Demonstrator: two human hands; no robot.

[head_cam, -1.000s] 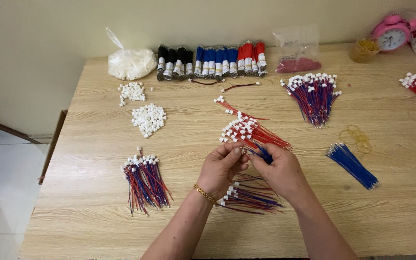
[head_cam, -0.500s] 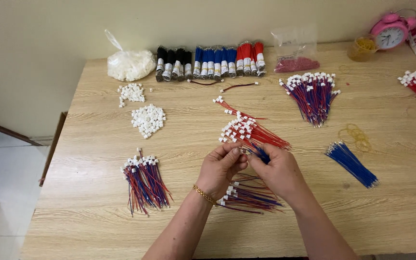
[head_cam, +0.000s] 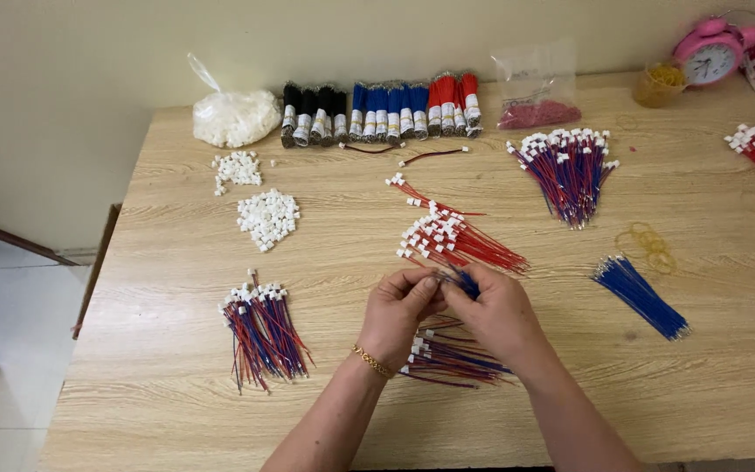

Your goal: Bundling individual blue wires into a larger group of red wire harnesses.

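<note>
My left hand (head_cam: 402, 310) and my right hand (head_cam: 498, 313) meet at the fingertips over the middle of the wooden table (head_cam: 168, 262). Together they pinch a thin blue wire (head_cam: 465, 281) and a small connector that the fingers mostly hide. Just beyond the hands lies a fan of red wires with white connectors (head_cam: 452, 240). Under my wrists sits a pile of red and blue wire pairs (head_cam: 452, 357). A gold bracelet circles my left wrist.
A red and blue wire bundle (head_cam: 261, 330) lies at the left, another (head_cam: 570, 170) at the back right. Loose blue wires (head_cam: 640, 295), rubber bands (head_cam: 647, 243), white connector heaps (head_cam: 266, 217), a white bag (head_cam: 233, 118), wire packs (head_cam: 377, 112), a pink clock (head_cam: 708, 51).
Both hands stay in the same spot; only the fingertips shift slightly on the wire and connector.
</note>
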